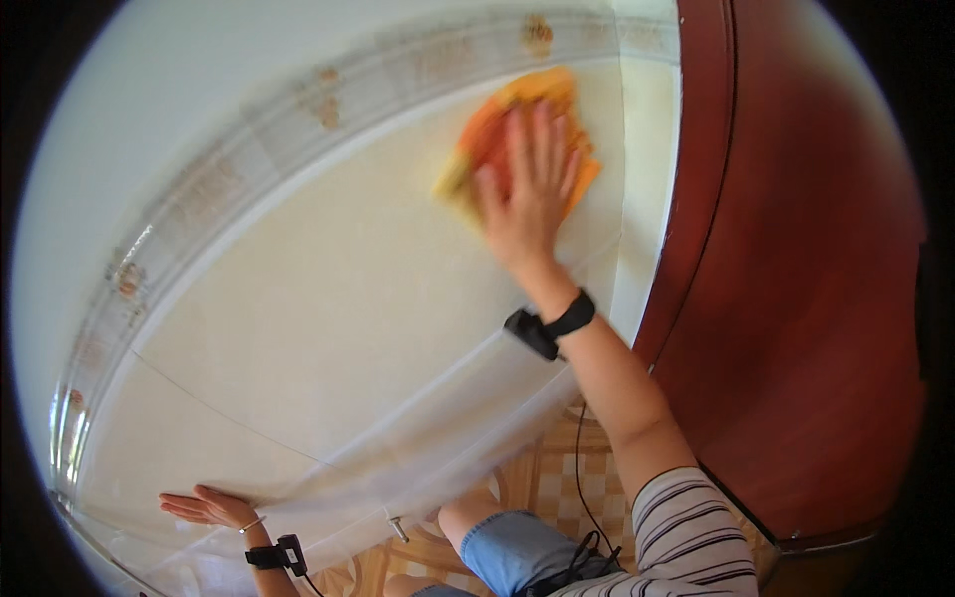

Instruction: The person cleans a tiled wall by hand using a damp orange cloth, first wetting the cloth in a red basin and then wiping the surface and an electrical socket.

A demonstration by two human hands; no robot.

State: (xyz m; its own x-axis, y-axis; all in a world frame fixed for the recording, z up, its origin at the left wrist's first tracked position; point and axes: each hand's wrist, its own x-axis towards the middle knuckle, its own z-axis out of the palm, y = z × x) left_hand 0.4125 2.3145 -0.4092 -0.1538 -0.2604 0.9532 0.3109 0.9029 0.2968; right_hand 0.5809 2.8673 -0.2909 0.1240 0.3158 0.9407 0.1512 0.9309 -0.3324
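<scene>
An orange and yellow cloth (496,138) lies flat against a cream tiled wall (358,254), near the wall's right corner. Spread over the cloth, my right hand (531,179) presses it to the tiles just below a patterned border strip (328,97); hand and cloth are somewhat blurred. At the lower left, my left hand (209,507) holds nothing, its fingers extended beside the lower part of the wall. Whether it touches the surface I cannot tell. Both wrists carry black straps with small devices.
A dark red door or panel (806,298) stands along the right side. A small metal fitting (398,526) sticks out low on the wall. A black cable (579,463) runs down over the patterned floor (552,477) by my legs.
</scene>
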